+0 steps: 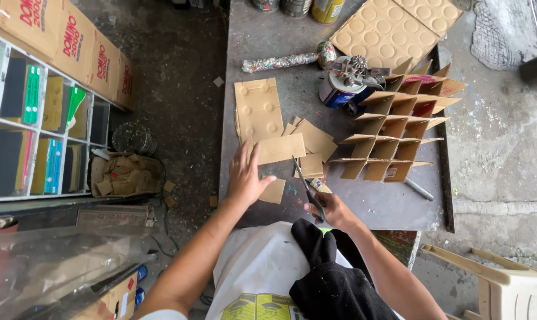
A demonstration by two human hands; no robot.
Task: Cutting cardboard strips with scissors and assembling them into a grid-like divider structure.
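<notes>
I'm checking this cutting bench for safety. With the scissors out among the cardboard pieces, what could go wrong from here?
The left hand lies flat on a cardboard piece close to the blades of the scissors held by the right hand, so a finger might get nicked. The small cardboard scrap near the table front could slide off. The divider grid sits close and might be knocked.

Grey concrete floor (179, 77), metal table (393, 204), shelf unit (37, 142) w/ compartments.

Cardboard grid (393, 127) blocks right; table front (375, 204) open.
</notes>
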